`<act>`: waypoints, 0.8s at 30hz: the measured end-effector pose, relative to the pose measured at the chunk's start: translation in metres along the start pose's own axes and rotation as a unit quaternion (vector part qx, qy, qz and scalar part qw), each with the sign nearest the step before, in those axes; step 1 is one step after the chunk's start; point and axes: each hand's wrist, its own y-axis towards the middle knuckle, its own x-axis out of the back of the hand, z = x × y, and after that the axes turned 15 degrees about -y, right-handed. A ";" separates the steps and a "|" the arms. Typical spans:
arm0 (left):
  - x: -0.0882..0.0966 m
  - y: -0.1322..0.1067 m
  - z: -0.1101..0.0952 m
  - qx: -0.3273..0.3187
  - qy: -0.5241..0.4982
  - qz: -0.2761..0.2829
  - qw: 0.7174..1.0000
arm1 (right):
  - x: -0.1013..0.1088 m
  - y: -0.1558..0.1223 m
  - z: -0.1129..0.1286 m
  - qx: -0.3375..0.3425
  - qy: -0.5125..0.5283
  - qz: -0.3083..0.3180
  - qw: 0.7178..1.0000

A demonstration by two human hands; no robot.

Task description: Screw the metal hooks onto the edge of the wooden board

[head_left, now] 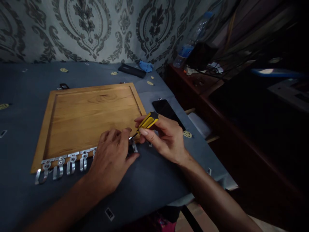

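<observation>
A wooden board with a raised frame (91,112) lies on the bed-like surface in front of me. Along its near edge runs a metal hook rail (60,161) with several silver hooks hanging over the side. My left hand (113,158) grips the rail near its right end, fingers on top and thumb beside the last hook, hiding the middle hooks. Between the fingers and thumb of my right hand (166,137) is a small yellow and black screwdriver (149,120). The screwdriver tilts down, its tip at the rail beside my left fingertips; any screw there is hidden.
A black phone (168,112) lies right of the board. Behind are a dark case (132,70) and a crumpled blue cloth (145,66). On the right, a plastic bottle (184,53) and cables stand on a brown wooden cabinet (175,72). A patterned curtain (101,32) hangs behind.
</observation>
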 end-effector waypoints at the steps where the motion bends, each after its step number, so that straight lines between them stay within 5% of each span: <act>1: 0.000 0.000 0.000 -0.001 -0.002 0.000 1.000 | 0.001 0.001 0.000 0.012 -0.007 0.008 1.000; 6: 0.001 0.000 -0.001 -0.001 -0.004 0.004 1.000 | 0.003 0.005 -0.001 0.047 -0.012 0.030 0.998; 14: 0.001 0.000 -0.001 -0.008 0.009 0.000 1.000 | 0.004 0.004 0.002 0.010 0.015 0.044 0.999; 21: 0.001 -0.001 0.000 0.002 0.006 0.004 1.000 | 0.002 0.000 0.009 -0.109 0.161 -0.135 0.972; 24: 0.001 -0.001 -0.001 0.004 0.003 0.004 1.000 | 0.001 -0.001 0.006 -0.120 0.177 -0.147 0.966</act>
